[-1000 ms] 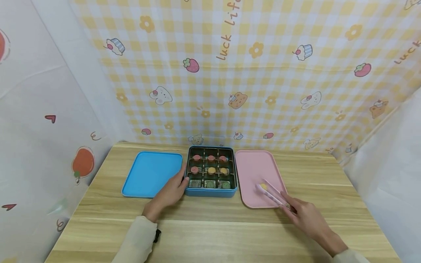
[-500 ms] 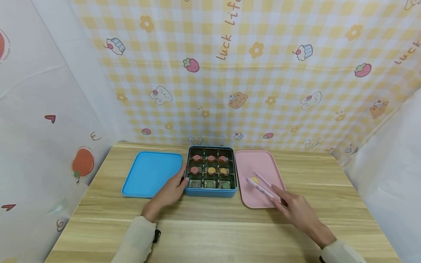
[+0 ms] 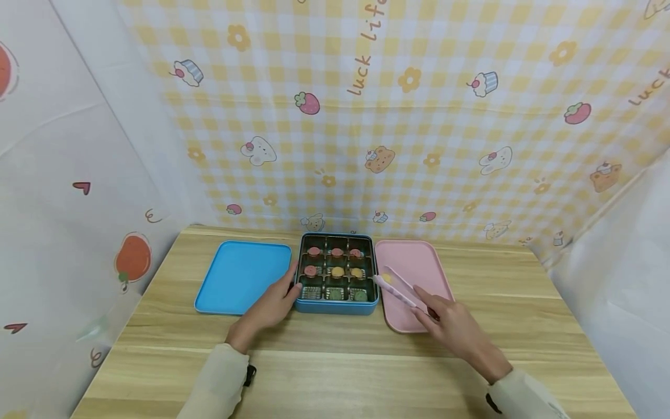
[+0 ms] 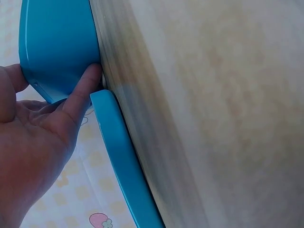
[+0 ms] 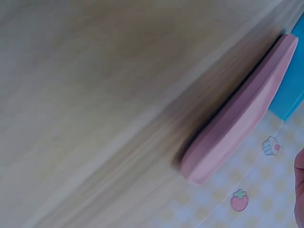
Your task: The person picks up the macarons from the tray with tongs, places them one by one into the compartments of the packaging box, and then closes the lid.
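A blue tin box with a dark divided insert stands mid-table. My left hand holds its left front corner, the thumb at the front and the fingers along the side. In the left wrist view, fingers touch the box wall. My right hand grips pale pink tongs over the pink tray. Between the tong tips is a small round yellow cookie-like piece, near the box's right wall. The right wrist view catches only the hand's edge; the tongs are out of it.
Left of the box lies a flat blue tray or lid. Red and yellow round pieces sit in the box's back and middle rows. Two front compartments show green pieces; the front left shows only its ribbed liner. A patterned cloth hangs behind.
My right hand has moved left across the pink tray, carrying the tongs and yellow piece towards the box. The left hand has stayed on the box.
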Demonstrator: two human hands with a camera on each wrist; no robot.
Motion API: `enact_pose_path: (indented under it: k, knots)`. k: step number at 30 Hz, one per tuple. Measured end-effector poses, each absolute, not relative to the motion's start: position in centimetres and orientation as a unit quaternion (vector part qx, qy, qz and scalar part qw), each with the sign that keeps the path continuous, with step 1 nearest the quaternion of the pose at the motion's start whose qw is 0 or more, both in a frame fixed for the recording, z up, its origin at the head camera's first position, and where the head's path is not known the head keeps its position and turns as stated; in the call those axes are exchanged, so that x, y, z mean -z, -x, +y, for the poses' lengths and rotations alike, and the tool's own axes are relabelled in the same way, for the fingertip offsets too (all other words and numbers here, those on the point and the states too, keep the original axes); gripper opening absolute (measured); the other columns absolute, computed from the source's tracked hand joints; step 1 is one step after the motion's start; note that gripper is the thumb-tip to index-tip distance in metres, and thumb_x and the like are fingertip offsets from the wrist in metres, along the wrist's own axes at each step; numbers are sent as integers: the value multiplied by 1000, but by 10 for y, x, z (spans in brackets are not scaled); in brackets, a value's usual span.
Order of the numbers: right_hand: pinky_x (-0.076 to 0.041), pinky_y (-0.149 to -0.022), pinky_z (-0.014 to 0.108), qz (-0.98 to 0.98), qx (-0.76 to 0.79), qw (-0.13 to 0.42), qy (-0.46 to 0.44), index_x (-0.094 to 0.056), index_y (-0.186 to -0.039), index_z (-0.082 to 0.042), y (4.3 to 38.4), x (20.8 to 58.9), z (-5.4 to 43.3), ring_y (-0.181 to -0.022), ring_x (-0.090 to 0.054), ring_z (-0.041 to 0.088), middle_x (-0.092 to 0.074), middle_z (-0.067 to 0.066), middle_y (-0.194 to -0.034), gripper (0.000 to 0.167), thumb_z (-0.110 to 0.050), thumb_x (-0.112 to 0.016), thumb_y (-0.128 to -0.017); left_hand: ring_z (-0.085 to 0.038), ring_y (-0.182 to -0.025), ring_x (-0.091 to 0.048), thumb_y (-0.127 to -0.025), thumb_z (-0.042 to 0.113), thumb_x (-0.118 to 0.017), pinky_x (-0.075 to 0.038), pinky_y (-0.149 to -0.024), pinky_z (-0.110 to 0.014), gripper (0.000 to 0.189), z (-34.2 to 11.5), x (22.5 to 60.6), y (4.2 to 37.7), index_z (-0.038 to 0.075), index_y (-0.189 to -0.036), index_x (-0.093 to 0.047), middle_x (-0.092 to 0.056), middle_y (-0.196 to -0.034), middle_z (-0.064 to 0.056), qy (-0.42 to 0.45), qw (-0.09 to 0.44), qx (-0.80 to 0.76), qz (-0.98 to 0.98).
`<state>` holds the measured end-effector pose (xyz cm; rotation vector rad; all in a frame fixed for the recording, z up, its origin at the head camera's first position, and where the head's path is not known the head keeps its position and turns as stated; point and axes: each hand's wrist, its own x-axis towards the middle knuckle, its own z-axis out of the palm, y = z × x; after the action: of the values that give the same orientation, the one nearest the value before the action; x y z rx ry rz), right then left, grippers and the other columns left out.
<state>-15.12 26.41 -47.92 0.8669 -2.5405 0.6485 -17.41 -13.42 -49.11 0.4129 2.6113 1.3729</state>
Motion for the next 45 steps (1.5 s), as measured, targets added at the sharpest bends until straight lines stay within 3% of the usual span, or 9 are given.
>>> enact_pose_path:
  k: [9, 19, 27, 34, 45]
  knots:
    - [-31, -47, 9, -902, -249, 170, -310, -66, -130, -6, 159, 471, 240, -55, -36, -6, -43, -17, -65, 47, -16, -77, -86, -37, -149, -18, -109, 18, -38, -25, -117, -57, 63, -136, 491, 177, 2, -159, -3, -12, -164, -20, -136, 90, -460, 873]
    - [-30, -46, 9, -898, -244, 167, -327, -66, -131, -6, 168, 469, 217, -52, -34, -6, -44, -17, -64, 47, -19, -76, -86, -35, -149, -19, -109, 20, -38, -26, -117, -56, 67, -136, 492, 181, 12, -160, 5, -12, -164, -18, -140, 89, -459, 873]
    - [-30, -47, 10, -890, -240, 168, -349, -65, -131, -7, 171, 466, 199, -53, -33, -6, -43, -17, -64, 45, -20, -73, -89, -38, -148, -23, -109, 20, -37, -27, -116, -57, 64, -136, 494, 181, 5, -159, 0, -15, -163, -21, -131, 92, -446, 881]
    - [-31, -47, 12, -896, -247, 136, -343, -65, -132, -7, 169, 465, 184, -54, -34, -6, -44, -16, -65, 43, -23, -72, -92, -38, -146, -26, -108, 18, -39, -29, -115, -57, 63, -136, 494, 180, 7, -160, -4, -21, -162, -20, -137, 81, -455, 876]
    - [-31, -47, 14, -911, -222, 78, -337, -63, -135, -12, 164, 461, 163, -52, -35, -4, -42, -15, -62, 46, -31, -69, -94, -37, -148, -22, -109, 21, -39, -26, -117, -55, 64, -136, 495, 178, 3, -159, -4, -15, -163, -20, -130, 83, -443, 883]
